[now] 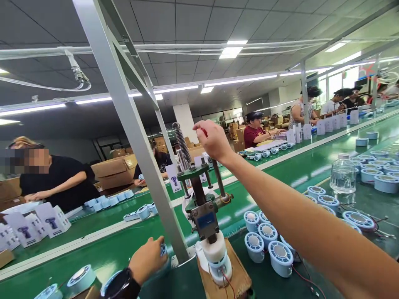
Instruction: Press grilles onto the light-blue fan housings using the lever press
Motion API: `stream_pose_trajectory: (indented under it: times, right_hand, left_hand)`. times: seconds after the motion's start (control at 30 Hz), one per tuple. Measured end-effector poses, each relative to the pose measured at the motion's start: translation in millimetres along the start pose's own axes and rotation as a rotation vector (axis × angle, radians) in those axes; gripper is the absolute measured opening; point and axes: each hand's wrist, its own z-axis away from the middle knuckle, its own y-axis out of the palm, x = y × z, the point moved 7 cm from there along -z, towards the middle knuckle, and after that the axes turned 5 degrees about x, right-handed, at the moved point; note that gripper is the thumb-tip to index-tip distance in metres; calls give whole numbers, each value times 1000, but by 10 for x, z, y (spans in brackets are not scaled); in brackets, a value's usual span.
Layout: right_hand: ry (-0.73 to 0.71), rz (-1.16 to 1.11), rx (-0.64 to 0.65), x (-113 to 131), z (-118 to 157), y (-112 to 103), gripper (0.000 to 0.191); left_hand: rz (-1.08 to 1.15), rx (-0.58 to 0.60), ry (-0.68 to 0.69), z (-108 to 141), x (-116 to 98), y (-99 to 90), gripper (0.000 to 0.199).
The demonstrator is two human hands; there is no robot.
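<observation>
My right hand (213, 139) is raised at the top of a hand press (204, 220), its fingers wrapped round the red-tipped lever handle. The press's white plunger (214, 249) bears down on a light blue round housing (220, 270), from which red wires trail. That housing sits on a wooden block (240, 265). Down to the left, my left hand (149, 258), with a black watch (123, 284) at the wrist, grips another light blue housing (163, 250) at the belt's near edge; my fingers cover much of it.
Right of the press stand several light blue housings (280, 253) and a clear plastic bottle (343, 174). A grey metal post (134, 133) rises beside the press. Beyond runs the green conveyor belt (299, 178), with co-workers (257, 131) and white boxes (51, 220) along its far side.
</observation>
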Motion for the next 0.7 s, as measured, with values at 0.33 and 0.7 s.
stream_pose_trajectory:
  times: [0.33, 0.7]
  right_hand:
    - [99, -170, -78, 290, 1441, -248, 54]
    - [894, -317, 294, -93, 3910, 1046, 84]
  left_hand:
    - [10, 40, 3, 955, -376, 508, 50]
    - [220, -61, -114, 933, -426, 933, 30]
